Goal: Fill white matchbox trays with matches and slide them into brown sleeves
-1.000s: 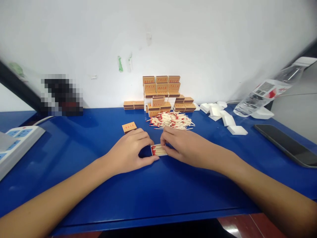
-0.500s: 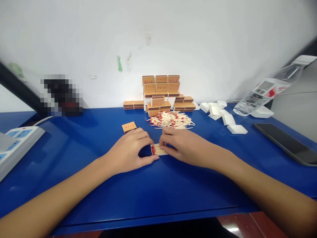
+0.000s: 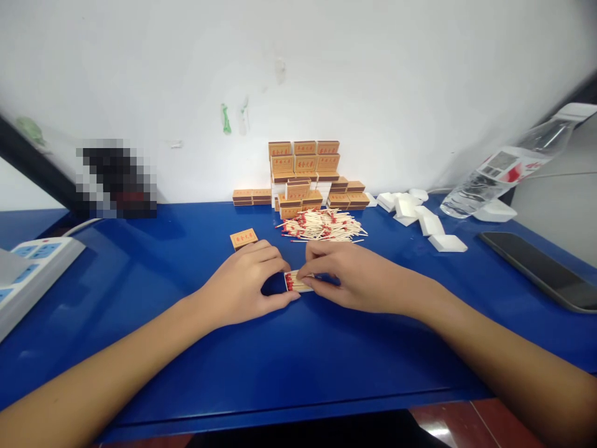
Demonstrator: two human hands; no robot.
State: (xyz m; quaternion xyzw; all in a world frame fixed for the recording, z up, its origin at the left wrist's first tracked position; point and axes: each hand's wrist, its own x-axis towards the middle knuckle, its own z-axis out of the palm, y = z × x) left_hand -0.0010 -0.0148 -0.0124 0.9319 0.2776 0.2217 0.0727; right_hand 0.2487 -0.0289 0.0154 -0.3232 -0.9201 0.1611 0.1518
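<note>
A white matchbox tray [image 3: 285,283] lies on the blue table, filled with red-headed matches [image 3: 293,282]. My left hand [image 3: 247,280] grips the tray's left end, thumb at the near side and index finger at the far side. Over the tray, my right hand [image 3: 342,274] pinches with thumb and index finger at the matches; the fingers partly hide the tray's right end. A yellow matchbox sleeve [image 3: 243,237] sits just beyond my left hand. Behind my right hand spreads a loose heap of matches [image 3: 321,224].
Yellow matchboxes [image 3: 305,163] are stacked against the wall. White trays [image 3: 429,221] lie in a loose group right of centre. A tilted water bottle [image 3: 508,162] and a phone [image 3: 541,267] are at the right. A power strip [image 3: 60,261] stands at the left.
My right fingers have shifted slightly left along the matches in the tray. My left hand stays in place.
</note>
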